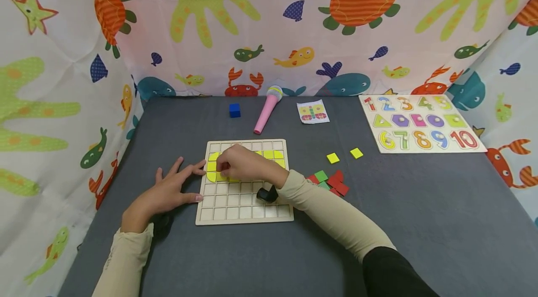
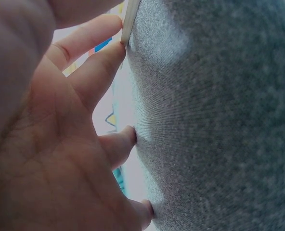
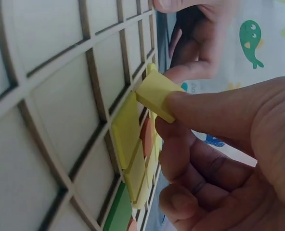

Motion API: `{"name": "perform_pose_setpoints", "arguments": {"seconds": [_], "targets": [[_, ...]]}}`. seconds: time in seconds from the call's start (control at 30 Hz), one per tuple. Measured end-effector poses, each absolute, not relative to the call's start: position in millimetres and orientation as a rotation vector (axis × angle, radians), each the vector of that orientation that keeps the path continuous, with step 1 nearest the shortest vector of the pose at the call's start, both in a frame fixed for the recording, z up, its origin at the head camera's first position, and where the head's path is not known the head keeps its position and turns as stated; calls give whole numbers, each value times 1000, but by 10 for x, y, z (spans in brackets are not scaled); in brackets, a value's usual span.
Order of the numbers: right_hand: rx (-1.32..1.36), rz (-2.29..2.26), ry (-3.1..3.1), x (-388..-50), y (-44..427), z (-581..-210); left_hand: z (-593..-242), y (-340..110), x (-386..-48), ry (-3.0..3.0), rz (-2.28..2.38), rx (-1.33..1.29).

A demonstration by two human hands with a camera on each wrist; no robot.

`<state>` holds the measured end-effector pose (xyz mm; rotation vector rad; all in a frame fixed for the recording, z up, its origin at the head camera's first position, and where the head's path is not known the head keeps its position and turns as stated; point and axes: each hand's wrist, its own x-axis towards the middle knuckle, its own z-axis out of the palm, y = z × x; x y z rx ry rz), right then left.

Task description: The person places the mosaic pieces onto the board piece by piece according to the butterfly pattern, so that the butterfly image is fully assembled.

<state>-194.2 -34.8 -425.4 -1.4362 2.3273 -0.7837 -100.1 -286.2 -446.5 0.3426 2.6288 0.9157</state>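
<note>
A wooden grid board [image 1: 233, 201] lies on the grey table, its upper rows partly filled with yellow tiles [image 1: 211, 166]. My right hand [image 1: 244, 164] is over the upper left part of the board. Between thumb and finger it pinches a yellow square tile [image 3: 157, 94], held tilted by the grid in the right wrist view. Close to it, a green tile [image 3: 117, 207] and a red piece [image 3: 146, 137] show among the yellow ones. My left hand [image 1: 170, 187] has its fingers spread, with fingertips and thumb touching the board's left edge.
Right of the board are two loose yellow tiles [image 1: 333, 158] and a pile of red and green tiles [image 1: 341, 188], partly behind my right sleeve. Farther back are a blue cube [image 1: 234, 110], a pink toy microphone [image 1: 266, 114], a pattern card [image 1: 313, 111] and a number puzzle [image 1: 420, 124].
</note>
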Motion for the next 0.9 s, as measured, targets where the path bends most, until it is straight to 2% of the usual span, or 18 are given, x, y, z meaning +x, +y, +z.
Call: {"name": "perform_pose_setpoints", "arguments": {"seconds": [0.63,0.9], "targets": [[-1430,-667,2439,-1891,-389,-4304,-4451,-2850,-984,2626,905,344],[-1397,-677,2478,-1881,-262,-4249,-4453,-2842,-1000,2626,908,361]]}}
